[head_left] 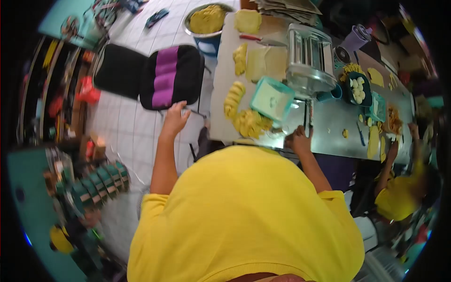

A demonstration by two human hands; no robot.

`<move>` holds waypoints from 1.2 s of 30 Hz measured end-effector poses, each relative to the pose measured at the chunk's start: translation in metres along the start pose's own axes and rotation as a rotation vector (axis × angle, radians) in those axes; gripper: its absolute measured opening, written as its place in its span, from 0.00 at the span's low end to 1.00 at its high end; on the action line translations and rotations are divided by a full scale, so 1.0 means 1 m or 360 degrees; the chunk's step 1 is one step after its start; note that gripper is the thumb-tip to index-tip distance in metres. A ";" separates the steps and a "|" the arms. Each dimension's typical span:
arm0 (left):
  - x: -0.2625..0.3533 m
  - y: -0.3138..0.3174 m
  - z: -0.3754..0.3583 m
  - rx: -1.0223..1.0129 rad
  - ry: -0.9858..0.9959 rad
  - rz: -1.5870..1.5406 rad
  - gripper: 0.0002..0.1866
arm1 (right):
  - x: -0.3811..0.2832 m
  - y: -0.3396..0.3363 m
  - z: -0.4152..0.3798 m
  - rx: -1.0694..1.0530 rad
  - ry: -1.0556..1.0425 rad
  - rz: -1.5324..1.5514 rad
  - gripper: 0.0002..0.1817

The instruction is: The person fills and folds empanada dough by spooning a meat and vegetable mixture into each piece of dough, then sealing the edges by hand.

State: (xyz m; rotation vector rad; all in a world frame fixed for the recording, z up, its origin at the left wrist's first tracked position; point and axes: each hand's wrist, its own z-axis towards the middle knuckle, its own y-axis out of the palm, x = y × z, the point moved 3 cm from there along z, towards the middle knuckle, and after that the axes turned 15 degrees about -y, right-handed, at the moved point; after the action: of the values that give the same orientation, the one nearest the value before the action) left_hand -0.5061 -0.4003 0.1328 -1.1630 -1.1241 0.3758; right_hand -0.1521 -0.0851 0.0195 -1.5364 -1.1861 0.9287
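Note:
My left hand (pixel 176 116) is stretched out by the edge of a black chair seat with a purple stripe (pixel 164 77); its fingers are apart. My right hand (pixel 299 139) rests at the near edge of the metal table (pixel 329 141), fingers curled, and what is under them is too small to make out. Left of it are a teal tray of white powder (pixel 272 99), a heap of yellow dough strips (pixel 251 123) and a twisted dough roll (pixel 233 99). Behind the tray stands a metal pasta machine (pixel 310 58), with a flat dough sheet (pixel 266 63) beside it.
A metal bowl of yellow dough (pixel 206 19) stands on a blue bucket at the back. Farther right are a dark bowl of white balls (pixel 358 90), a blue cup (pixel 330 93) and a knife (pixel 361 134). A person in yellow (pixel 399 197) works at the right end.

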 end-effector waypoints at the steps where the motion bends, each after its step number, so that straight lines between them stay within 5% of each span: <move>1: -0.015 0.005 0.024 -0.0068 -0.0042 0.0045 0.18 | 0.006 0.007 0.001 -0.0001 0.0105 0.0024 0.25; 3: -0.051 0.019 0.072 -0.0226 -0.0186 0.0118 0.19 | 0.004 0.007 0.004 -0.0037 0.0307 0.0134 0.23; 7: -0.142 0.089 0.155 -0.0580 -0.0629 0.0215 0.39 | -0.031 -0.032 -0.009 -0.0342 0.0824 0.0204 0.24; 12: -0.146 0.130 0.203 -0.0998 -0.1127 0.0372 0.60 | -0.111 -0.057 -0.031 -0.0401 0.1523 0.0338 0.23; 15: -0.134 0.140 0.203 -0.1006 -0.1135 0.0694 0.64 | -0.165 -0.076 -0.030 -0.0432 0.1702 0.0380 0.24; 20: -0.145 0.148 0.210 -0.0867 -0.0961 0.0807 0.58 | -0.224 -0.084 -0.007 -0.0336 0.1832 0.0611 0.24; 23: -0.172 0.140 0.222 -0.0847 -0.0871 0.0348 0.41 | -0.247 -0.077 0.006 -0.0333 0.1914 0.0709 0.24; 27: -0.228 0.093 0.257 -0.0839 -0.0864 -0.0315 0.33 | -0.272 -0.059 0.002 -0.0265 0.2005 0.0812 0.24; 31: -0.186 -0.042 0.314 -0.1195 -0.1071 -0.1195 0.28 | -0.300 -0.032 -0.016 -0.0203 0.2121 0.0873 0.22; 36: -0.166 -0.161 0.391 -0.0930 -0.0878 -0.0813 0.22 | -0.305 -0.016 -0.019 -0.0161 0.2287 0.0951 0.18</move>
State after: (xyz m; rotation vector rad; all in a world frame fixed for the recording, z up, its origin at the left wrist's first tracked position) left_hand -0.9581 -0.3817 0.1751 -1.2413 -2.0525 -0.0532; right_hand -0.2118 -0.3838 0.0444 -2.0255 0.2754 -0.0747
